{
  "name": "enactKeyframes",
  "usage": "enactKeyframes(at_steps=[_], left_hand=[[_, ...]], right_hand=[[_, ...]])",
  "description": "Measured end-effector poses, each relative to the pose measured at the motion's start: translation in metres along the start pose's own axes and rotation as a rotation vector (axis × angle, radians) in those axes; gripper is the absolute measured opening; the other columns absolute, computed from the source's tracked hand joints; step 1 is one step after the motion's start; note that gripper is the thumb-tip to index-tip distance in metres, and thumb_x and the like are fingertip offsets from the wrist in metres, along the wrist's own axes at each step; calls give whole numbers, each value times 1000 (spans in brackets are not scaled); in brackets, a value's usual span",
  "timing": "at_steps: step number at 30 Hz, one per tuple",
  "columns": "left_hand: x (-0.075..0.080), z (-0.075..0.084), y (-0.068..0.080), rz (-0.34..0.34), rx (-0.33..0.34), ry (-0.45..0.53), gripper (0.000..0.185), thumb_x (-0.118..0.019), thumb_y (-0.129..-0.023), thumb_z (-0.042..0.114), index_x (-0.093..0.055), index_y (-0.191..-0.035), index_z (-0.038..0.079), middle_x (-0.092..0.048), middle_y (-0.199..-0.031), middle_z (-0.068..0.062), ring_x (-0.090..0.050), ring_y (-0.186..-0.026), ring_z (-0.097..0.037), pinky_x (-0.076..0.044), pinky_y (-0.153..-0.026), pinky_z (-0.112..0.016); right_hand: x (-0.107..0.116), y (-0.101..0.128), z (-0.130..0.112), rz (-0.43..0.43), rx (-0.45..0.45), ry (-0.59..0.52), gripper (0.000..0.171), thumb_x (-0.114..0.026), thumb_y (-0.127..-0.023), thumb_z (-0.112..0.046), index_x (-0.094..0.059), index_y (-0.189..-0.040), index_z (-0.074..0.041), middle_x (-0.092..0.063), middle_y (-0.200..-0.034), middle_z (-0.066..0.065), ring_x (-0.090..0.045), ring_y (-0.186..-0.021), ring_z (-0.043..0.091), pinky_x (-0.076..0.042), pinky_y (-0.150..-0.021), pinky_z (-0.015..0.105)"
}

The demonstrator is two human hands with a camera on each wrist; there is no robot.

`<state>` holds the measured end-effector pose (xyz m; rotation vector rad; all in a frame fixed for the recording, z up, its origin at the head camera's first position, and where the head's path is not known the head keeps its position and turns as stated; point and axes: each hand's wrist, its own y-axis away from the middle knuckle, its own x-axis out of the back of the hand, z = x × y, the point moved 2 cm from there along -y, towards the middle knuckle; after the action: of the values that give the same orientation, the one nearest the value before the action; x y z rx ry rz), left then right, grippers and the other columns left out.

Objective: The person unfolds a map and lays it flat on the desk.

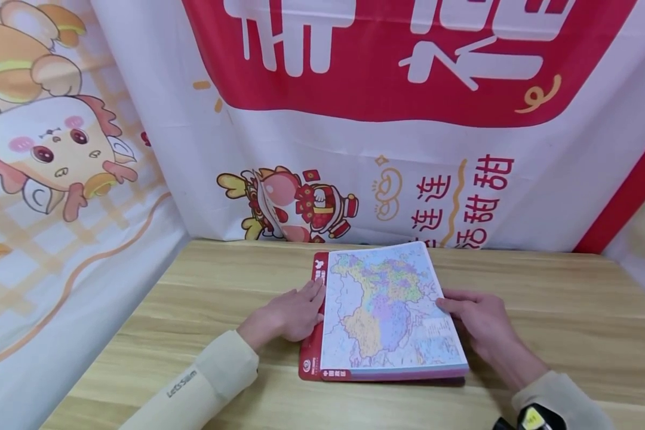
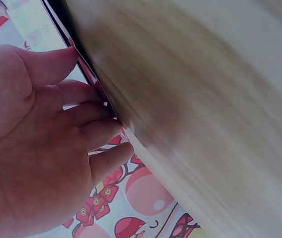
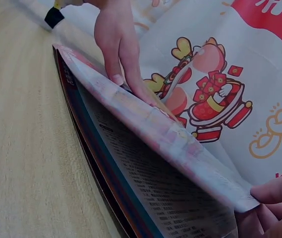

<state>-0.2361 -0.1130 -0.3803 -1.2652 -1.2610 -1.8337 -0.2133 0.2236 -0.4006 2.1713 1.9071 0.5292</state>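
A map book (image 1: 378, 310) lies on the table, a coloured map on its top page and a red strip (image 1: 313, 340) along its left side. My left hand (image 1: 298, 313) rests on that strip, fingers fairly straight. In the left wrist view the fingertips (image 2: 112, 153) reach the book's edge. At the opposite side my right hand (image 1: 481, 322) pinches the page's edge between thumb and fingers. From the right wrist, the map page (image 3: 155, 129) is seen raised and bowed, with a page of small print (image 3: 165, 183) beneath it.
The wooden table (image 1: 220, 280) extends on both sides of the book. Behind it hangs a white cloth (image 1: 301, 137) with red lettering and cartoon figures. Another patterned cloth (image 1: 86, 239) borders the table on the left.
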Motion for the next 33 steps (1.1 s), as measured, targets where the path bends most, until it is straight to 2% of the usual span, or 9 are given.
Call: enactKeyframes(at_steps=[2, 7, 15, 19, 22, 26, 29, 31, 33], left_hand=[[0, 0, 0, -3, 1, 2, 75, -55, -110, 37, -20, -170, 10, -14, -181, -6, -14, -168, -25, -27, -134, -52], [-1, -2, -1, 3, -15, -15, 69, -48, -113, 36, -20, -170, 9, -12, -181, -7, -12, -169, -25, -23, -135, -53], [-4, -7, 0, 12, -23, -30, 71, -48, -112, 40, -20, -170, 11, -12, -181, -5, -12, -169, -24, -23, -135, -54], [-4, -9, 1, 15, -19, -26, 74, -52, -111, 42, -21, -170, 12, -14, -181, -4, -14, -168, -24, -24, -134, -55], [-3, -11, 3, 17, -12, -18, 75, -54, -110, 43, -22, -170, 11, -15, -181, -5, -15, -168, -24, -25, -134, -56], [-3, -16, 6, 15, -1, -7, 76, -54, -110, 42, -21, -170, 11, -15, -181, -5, -15, -168, -25, -25, -134, -57], [-4, -22, 9, 19, 3, -3, 77, -56, -109, 42, -22, -170, 10, -17, -181, -6, -17, -168, -25, -26, -133, -58], [-5, -27, 10, 22, 4, 2, 77, -57, -109, 42, -23, -170, 10, -18, -180, -7, -17, -168, -26, -27, -132, -58], [-6, -33, 12, 28, 8, 13, 78, -59, -108, 42, -24, -170, 9, -20, -180, -8, -18, -168, -26, -28, -132, -59]], right_hand=[[0, 0, 0, 6, -5, -5, 59, -76, -99, -20, -55, -151, 0, -81, -110, 5, -76, -88, 13, -65, -76, 33], [6, 2, -4, 30, 0, -7, 60, -77, -99, -22, -56, -151, 0, -81, -108, 2, -76, -87, 12, -65, -76, 30], [29, 6, -8, 80, 4, 70, 64, -76, -100, -30, -55, -153, -3, -70, -139, 16, -72, -91, 10, -65, -79, 27], [46, 5, -8, 122, -2, 87, 68, -78, -99, -33, -53, -155, -4, -68, -141, 15, -70, -91, 7, -64, -77, 24], [59, 4, -7, 136, -8, 80, 72, -79, -97, -35, -51, -157, -5, -69, -136, 9, -69, -90, 5, -64, -77, 23], [76, 2, -3, 147, 0, 62, 72, -80, -96, -35, -52, -156, -6, -74, -106, -12, -68, -87, 2, -63, -75, 21], [87, 1, 1, 143, 19, 11, 50, -82, -95, -31, -70, -141, -17, -71, -90, -24, -69, -83, 0, -63, -74, 20], [93, 2, 3, 140, 34, -32, 28, -84, -93, -28, -81, -121, -27, -73, -86, -25, -70, -80, 0, -64, -72, 21], [98, 2, 5, 141, 41, -63, 9, -85, -92, -28, -84, -97, -35, -74, -83, -24, -71, -78, 0, -64, -71, 21]])
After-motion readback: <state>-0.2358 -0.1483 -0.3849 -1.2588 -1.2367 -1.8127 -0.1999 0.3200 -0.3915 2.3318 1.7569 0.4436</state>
